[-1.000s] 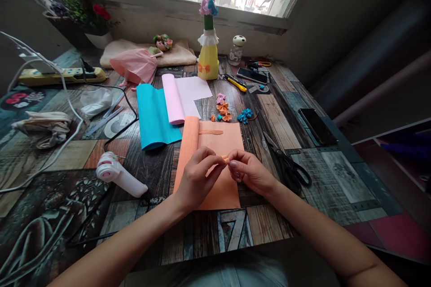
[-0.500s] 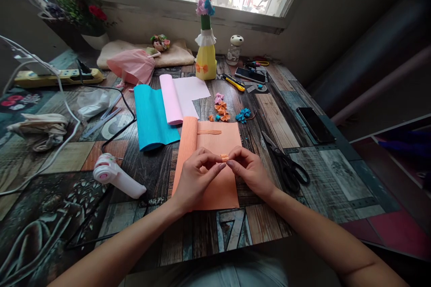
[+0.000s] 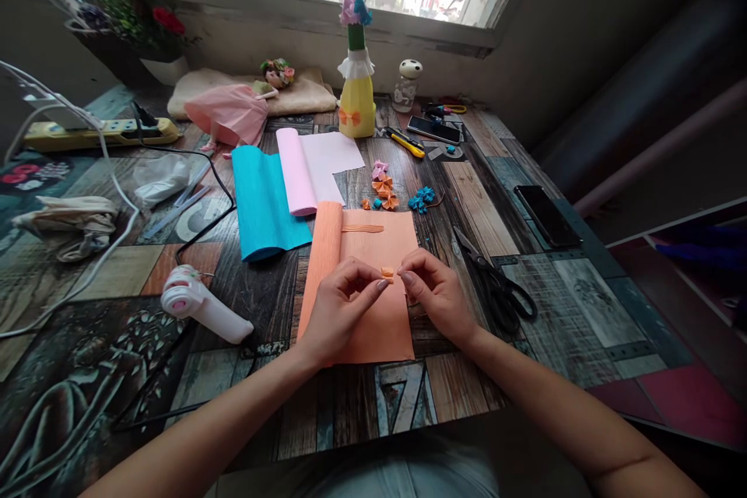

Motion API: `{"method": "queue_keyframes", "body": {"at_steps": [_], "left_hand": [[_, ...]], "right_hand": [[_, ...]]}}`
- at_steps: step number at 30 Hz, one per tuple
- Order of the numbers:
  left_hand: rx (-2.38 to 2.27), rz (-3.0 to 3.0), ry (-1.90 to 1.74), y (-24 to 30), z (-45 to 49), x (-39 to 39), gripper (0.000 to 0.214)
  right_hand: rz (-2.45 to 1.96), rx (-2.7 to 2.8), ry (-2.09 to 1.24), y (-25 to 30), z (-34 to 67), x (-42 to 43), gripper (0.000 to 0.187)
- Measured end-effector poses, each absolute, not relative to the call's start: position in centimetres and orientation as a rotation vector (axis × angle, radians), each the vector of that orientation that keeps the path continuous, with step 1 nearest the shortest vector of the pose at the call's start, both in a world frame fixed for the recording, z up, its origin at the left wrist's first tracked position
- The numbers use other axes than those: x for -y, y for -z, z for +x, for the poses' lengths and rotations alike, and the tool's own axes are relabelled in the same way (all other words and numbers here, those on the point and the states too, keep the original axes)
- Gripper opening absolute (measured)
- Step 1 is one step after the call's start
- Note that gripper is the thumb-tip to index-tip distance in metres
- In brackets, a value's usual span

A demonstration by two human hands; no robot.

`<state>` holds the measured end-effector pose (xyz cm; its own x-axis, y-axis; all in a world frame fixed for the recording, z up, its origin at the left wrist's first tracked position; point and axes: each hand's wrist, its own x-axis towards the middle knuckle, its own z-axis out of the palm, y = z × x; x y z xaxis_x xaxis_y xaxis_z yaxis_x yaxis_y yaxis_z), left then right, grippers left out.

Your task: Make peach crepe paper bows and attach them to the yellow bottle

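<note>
Head camera, looking down on a patchwork-printed worktop: the left hand and right hand meet fingertip to fingertip, both pinched shut on a small folded orange piece. They hold it just above the orange crepe sheet near the middle of the front edge, seemingly a two-sided grip to steady something so tiny. Black scissors lie just beside the sheet toward the right edge and a white glue gun lies toward the left, both close by. A blue roll, a pink roll and paper bows lie behind, with bare surface along the front edge.
</note>
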<state>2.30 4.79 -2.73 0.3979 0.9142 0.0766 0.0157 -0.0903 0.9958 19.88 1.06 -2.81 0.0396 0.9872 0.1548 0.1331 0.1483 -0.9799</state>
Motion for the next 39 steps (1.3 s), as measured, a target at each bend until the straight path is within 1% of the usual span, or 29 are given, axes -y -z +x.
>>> {"method": "queue_keyframes", "body": {"at_steps": [4,7,11,15,23,34,39], "left_hand": [[-0.905,1.692,-0.987,2.9,2.3,-4.7,0.011],[-0.910,1.823,-1.009,2.9,2.3,-4.5,0.008],[-0.915,1.901,-1.049,3.0,2.4,-4.4,0.005],[-0.909,1.929,-1.052,3.0,2.4,-4.3,0.006],[-0.912,1.873,-1.003,3.0,2.4,-4.3,0.008],[-0.933,1.685,-1.031,2.2,2.4,-4.4,0.012],[-0.922,1.584,-0.991,2.4,2.4,-4.4,0.013]], "right_hand": [[-1.203,1.247,-1.138,2.9,19.9,-1.3,0.021],[-1.155,1.096,-1.306,3.2,20.0,-1.5,0.024],[-1.066,0.868,-1.566,3.6,20.0,-1.9,0.028],[-1.065,0.782,-1.664,3.5,20.1,-2.0,0.029],[-1.104,0.916,-1.573,3.9,20.2,-1.8,0.027],[-1.207,1.287,-1.164,2.9,19.9,-1.5,0.021],[-1.217,1.347,-1.089,3.1,19.8,-1.4,0.020]]}}
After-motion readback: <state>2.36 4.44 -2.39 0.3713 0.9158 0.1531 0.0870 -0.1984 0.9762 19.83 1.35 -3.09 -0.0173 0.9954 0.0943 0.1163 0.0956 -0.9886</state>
